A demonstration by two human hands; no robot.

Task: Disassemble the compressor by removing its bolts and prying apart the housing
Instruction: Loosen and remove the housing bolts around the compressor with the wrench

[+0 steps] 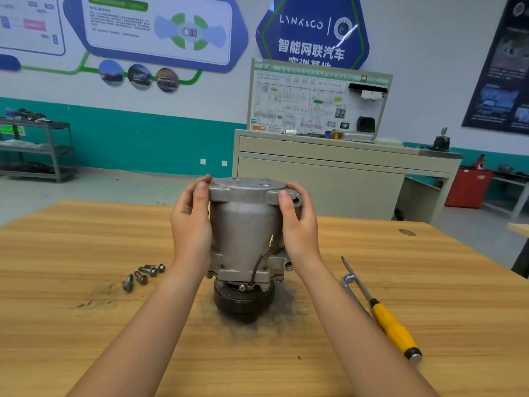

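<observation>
A grey metal compressor point(246, 230) stands upright on its black pulley point(243, 302) in the middle of the wooden table point(86, 239). My left hand point(190, 222) grips the left side of its top end cap point(246, 186), thumb on the rim. On the right side my right hand point(299, 222) grips the same cap, thumb beside a mounting ear. A thin black wire runs down the housing's front. Several loose bolts point(143, 276) lie on the table left of the compressor.
A yellow-handled screwdriver point(389, 319) and a bent metal wrench point(350, 285) lie right of my right forearm. Dark grime marks the wood around the pulley. Beyond the table stand a beige cabinet point(320, 167) with a wiring board and a metal shelf point(37, 147).
</observation>
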